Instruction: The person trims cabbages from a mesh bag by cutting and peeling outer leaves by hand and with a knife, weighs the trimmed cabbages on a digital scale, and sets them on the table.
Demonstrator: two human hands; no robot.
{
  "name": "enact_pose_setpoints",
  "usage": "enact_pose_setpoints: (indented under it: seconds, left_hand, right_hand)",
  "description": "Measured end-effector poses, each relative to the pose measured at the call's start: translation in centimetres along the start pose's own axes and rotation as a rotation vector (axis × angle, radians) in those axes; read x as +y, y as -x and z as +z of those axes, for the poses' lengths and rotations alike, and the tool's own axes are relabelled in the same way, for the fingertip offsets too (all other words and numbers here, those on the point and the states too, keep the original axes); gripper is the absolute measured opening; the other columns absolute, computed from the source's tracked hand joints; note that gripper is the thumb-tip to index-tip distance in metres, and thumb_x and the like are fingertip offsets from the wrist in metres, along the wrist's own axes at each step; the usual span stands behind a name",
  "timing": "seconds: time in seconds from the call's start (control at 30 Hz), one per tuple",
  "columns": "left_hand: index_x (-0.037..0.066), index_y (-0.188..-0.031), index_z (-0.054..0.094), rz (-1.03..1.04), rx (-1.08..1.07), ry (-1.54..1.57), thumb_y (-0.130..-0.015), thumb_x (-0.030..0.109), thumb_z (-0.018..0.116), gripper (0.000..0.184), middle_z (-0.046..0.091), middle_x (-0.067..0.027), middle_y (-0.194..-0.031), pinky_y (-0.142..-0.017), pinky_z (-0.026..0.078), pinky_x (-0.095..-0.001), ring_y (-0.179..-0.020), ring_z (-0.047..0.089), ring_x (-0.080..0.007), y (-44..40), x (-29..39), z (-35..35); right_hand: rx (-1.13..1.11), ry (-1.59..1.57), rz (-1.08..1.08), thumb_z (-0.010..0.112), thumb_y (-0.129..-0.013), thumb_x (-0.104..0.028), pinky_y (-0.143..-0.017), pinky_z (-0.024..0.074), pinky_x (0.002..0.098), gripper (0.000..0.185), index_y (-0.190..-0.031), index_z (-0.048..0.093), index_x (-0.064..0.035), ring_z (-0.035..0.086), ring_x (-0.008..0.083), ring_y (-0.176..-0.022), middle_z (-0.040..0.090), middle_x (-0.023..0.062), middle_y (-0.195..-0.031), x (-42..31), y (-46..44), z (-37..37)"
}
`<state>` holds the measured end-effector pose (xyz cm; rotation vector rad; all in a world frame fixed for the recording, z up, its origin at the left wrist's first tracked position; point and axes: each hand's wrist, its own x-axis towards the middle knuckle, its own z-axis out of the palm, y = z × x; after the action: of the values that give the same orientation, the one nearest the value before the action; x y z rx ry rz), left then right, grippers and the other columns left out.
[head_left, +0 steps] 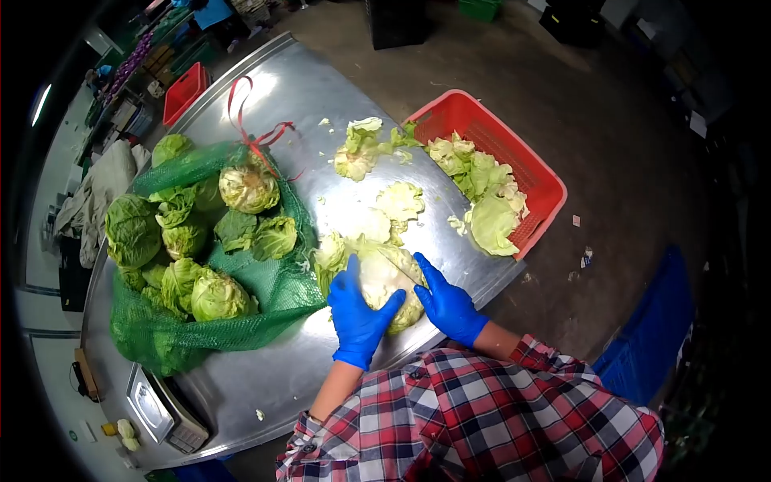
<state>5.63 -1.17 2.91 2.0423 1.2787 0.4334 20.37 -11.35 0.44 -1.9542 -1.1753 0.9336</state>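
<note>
A pale cabbage (388, 277) rests on the metal table near its front edge, directly before me. My left hand (357, 315), in a blue glove, grips its left side with the thumb across the near face. From the right, my right hand (448, 304), also gloved in blue, presses its fingers against the same head. Loose cabbage leaves (399, 201) lie just beyond it, and more leaves (358, 151) are farther back. Left of my hands, a green mesh bag (277, 301) lies spread open with several cabbages (132, 230) in and on it.
A red crate (526, 157) holding cabbage leaves (484, 183) stands against the table's right edge. A scale (166, 414) sits at the table's near left corner. Red ribbon (255, 145) trails from the mesh bag. A blue container (646, 337) stands on the floor at right.
</note>
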Motion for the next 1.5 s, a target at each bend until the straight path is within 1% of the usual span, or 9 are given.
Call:
enact_pose_setpoints:
  seconds: [0.17,0.43,0.6,0.8,0.87,1.0,1.2,1.33,1.5]
  left_hand:
    - [-0.003,-0.137,0.035,0.170,0.108,-0.031,-0.067,0.041,0.079,0.093,0.044,-0.0238,-0.131,-0.099,0.033,-0.0457,-0.118,0.042,-0.0382,-0.2,0.1,2.2]
    - [0.002,-0.139,0.034,0.160,0.098,0.290,-0.067,0.027,0.081,0.090,0.042,-0.0186,-0.134,-0.104,0.032,-0.0410,-0.122,0.041,-0.0327,1.1,-2.6,1.0]
    - [0.000,-0.145,0.021,0.146,0.203,0.577,-0.073,0.027,0.077,0.096,0.026,-0.0162,-0.148,-0.112,0.022,-0.0377,-0.135,0.028,-0.0287,5.0,-6.0,1.2]
    - [0.002,-0.142,0.026,-0.442,0.356,1.078,-0.079,0.022,0.074,0.082,0.038,-0.0155,-0.136,-0.101,0.038,-0.0366,-0.123,0.041,-0.0254,5.3,-4.5,0.3]
    - [0.001,-0.139,0.031,-0.464,-0.071,0.669,-0.072,0.027,0.081,0.088,0.043,-0.0156,-0.130,-0.097,0.042,-0.0357,-0.120,0.044,-0.0253,5.0,-6.0,-2.4]
    - [-0.002,-0.138,0.032,0.370,-0.010,-0.005,-0.058,0.040,0.086,0.106,0.039,-0.0251,-0.136,-0.107,0.032,-0.0441,-0.127,0.038,-0.0377,-0.2,-3.7,-1.8]
    - [-0.005,-0.137,0.030,0.313,-0.003,-0.081,-0.054,0.046,0.086,0.112,0.036,-0.0272,-0.138,-0.108,0.030,-0.0455,-0.129,0.034,-0.0406,-1.5,-1.5,0.5]
    - [-0.002,-0.139,0.029,0.305,-0.014,0.009,-0.055,0.046,0.085,0.112,0.034,-0.0251,-0.141,-0.106,0.032,-0.0456,-0.129,0.034,-0.0384,-1.1,-1.5,1.5]
    - [0.002,-0.140,0.032,0.342,0.049,-0.070,-0.056,0.043,0.085,0.108,0.036,-0.0224,-0.139,-0.104,0.033,-0.0445,-0.126,0.036,-0.0366,-0.6,-1.0,2.2]
  right_hand:
    - [0.011,0.144,0.115,0.046,-0.094,-0.034,-0.078,0.0496,0.0450,0.041,-0.125,0.046,-0.0067,0.061,0.0421,-0.087,0.065,0.0231,-0.092,-0.1,-2.9,-0.6]
    - [0.063,0.197,0.031,0.055,-0.087,-0.050,-0.081,0.0493,0.0423,0.058,-0.123,0.046,-0.0050,0.062,0.0380,-0.092,0.063,0.0224,-0.101,3.0,-7.6,0.9]
    - [0.028,0.214,-0.045,0.060,-0.084,-0.036,-0.082,0.0476,0.0446,0.049,-0.120,0.044,-0.0060,0.060,0.0385,-0.097,0.060,0.0207,-0.107,3.4,-13.5,3.0]
    - [-0.297,-0.330,0.136,0.055,-0.091,-0.040,-0.047,0.0465,0.0253,0.044,-0.122,0.052,-0.0083,0.053,0.0122,-0.051,0.059,0.0115,-0.091,-0.6,-10.4,-0.1]
    - [-0.250,-0.537,0.058,0.051,-0.095,-0.033,-0.048,0.0461,0.0243,0.038,-0.123,0.055,-0.0086,0.055,0.0091,-0.058,0.061,0.0093,-0.091,0.0,-7.3,0.2]
    - [-0.102,-0.539,0.031,0.047,-0.097,-0.031,-0.078,0.0481,0.0253,0.040,-0.128,0.054,-0.0065,0.058,0.0119,-0.085,0.063,0.0088,-0.105,3.8,-7.4,0.4]
    - [-0.255,-0.378,0.298,0.044,-0.098,-0.037,-0.077,0.0492,0.0264,0.050,-0.137,0.042,-0.0070,0.059,0.0142,-0.083,0.063,0.0120,-0.098,-1.0,-3.5,-4.2]
    - [-0.032,0.039,-0.132,0.042,-0.097,-0.039,-0.084,0.0491,0.0378,0.058,-0.143,0.030,-0.0058,0.063,0.0339,-0.096,0.059,0.0232,-0.114,2.9,-2.9,-1.7]
    - [-0.212,0.110,0.052,0.043,-0.096,-0.038,-0.092,0.0449,0.0411,0.054,-0.138,0.035,-0.0043,0.056,0.0398,-0.108,0.056,0.0264,-0.119,-0.1,-4.0,-3.7]
